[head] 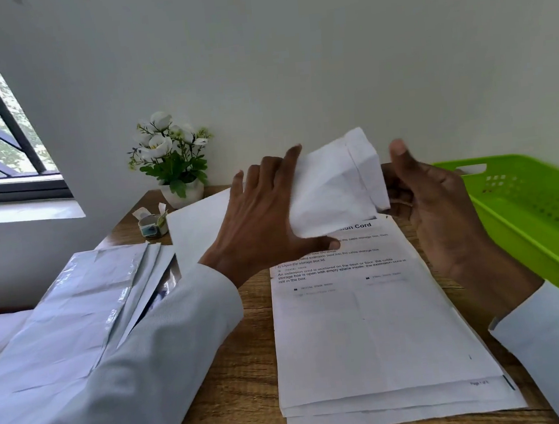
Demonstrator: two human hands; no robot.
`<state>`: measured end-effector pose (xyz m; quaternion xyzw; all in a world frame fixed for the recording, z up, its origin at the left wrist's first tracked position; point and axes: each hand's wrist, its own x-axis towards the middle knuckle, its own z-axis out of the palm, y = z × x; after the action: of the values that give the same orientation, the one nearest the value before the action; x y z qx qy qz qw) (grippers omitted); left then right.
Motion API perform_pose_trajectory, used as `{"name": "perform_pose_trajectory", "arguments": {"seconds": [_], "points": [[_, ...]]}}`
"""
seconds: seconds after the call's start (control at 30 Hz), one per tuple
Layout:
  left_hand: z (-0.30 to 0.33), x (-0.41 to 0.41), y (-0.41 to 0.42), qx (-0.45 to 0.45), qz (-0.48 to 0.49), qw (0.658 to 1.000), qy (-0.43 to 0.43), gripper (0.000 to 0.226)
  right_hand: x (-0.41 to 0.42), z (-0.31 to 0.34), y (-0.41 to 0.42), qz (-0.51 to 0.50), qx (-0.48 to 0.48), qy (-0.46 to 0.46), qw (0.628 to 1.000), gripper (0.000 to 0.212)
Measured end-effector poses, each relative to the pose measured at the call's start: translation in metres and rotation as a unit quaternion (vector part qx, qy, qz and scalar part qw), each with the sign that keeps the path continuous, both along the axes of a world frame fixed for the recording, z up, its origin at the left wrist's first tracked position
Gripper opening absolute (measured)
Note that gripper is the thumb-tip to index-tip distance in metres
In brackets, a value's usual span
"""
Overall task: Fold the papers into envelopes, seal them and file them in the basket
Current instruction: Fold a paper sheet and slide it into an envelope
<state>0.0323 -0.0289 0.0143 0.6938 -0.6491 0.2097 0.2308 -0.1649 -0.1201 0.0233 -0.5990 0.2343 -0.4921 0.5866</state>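
Sleeves of pale cloth fill the lower corners of my view, one on each arm. Just above them, low in the centre, I see the stack of printed papers [383, 331] lying flat on the wooden table [247, 366]. At mid-frame my left hand [265, 219] grasps the folded envelope [333, 186], thumb under it and fingers over its left edge, holding it above the stack. My right hand [439, 204] is released, fingers straight, just beside the envelope's right edge; whether it touches I cannot tell. At the right edge sits the green basket [538, 209]. Further envelopes [64, 318] lie at lower left, a tape roll [152, 223] and potted flowers [172, 160] behind.
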Motion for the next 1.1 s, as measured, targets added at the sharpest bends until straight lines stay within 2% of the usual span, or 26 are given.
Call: {"name": "perform_pose_trajectory", "arguments": {"seconds": [0.03,0.13,0.23,0.33,0.4,0.47,0.53,0.57,0.63,0.73,0.83,0.93,1.03,1.1], "points": [[0.003,-0.002,-0.001,-0.005,0.012,1.0,0.018,0.136,-0.001,0.002,0.003,0.0,-0.007,0.0,1.0,0.046],[0.012,-0.008,-0.003,-0.018,0.039,0.997,0.067,0.136,0.001,0.001,0.008,0.013,-0.018,0.025,0.999,0.023],[0.019,-0.018,0.001,-0.005,0.058,0.994,0.096,0.143,0.003,0.002,0.008,0.02,-0.005,0.018,1.0,0.024],[0.03,-0.031,0.011,0.044,0.061,0.982,0.173,0.144,0.0,0.01,0.006,0.041,0.014,-0.021,0.999,0.018],[0.039,-0.033,0.019,0.054,0.054,0.964,0.255,0.126,-0.004,0.017,0.005,0.056,0.007,-0.029,0.998,0.019],[0.048,-0.028,0.024,0.032,0.012,0.927,0.374,0.084,-0.009,0.024,0.003,0.081,-0.001,-0.025,0.996,0.024],[0.057,-0.024,0.029,0.009,-0.05,0.871,0.489,0.044,-0.013,0.031,0.002,0.115,-0.011,-0.004,0.993,0.026],[0.06,-0.022,0.03,0.006,-0.078,0.844,0.531,0.033,-0.015,0.034,0.001,0.13,-0.018,0.012,0.991,0.026],[0.064,-0.021,0.032,-0.009,-0.126,0.804,0.581,0.024,-0.016,0.037,0.002,0.151,-0.031,0.041,0.987,0.026],[0.06,-0.019,0.032,-0.047,-0.155,0.775,0.611,0.02,-0.013,0.037,0.004,0.145,-0.031,0.041,0.988,0.031],[0.054,-0.02,0.033,-0.069,-0.157,0.755,0.633,0.017,-0.01,0.035,0.009,0.09,-0.02,0.004,0.996,0.043],[0.048,-0.023,0.037,-0.086,-0.159,0.74,0.648,0.032,-0.01,0.032,0.013,0.038,-0.049,-0.025,0.998,0.044],[0.041,-0.027,0.04,-0.114,-0.173,0.756,0.62,0.047,-0.009,0.028,0.018,0.003,-0.105,-0.021,0.994,0.038],[0.036,-0.03,0.041,-0.116,-0.21,0.775,0.584,0.042,-0.008,0.026,0.021,0.0,-0.121,-0.009,0.993,0.03]]}}
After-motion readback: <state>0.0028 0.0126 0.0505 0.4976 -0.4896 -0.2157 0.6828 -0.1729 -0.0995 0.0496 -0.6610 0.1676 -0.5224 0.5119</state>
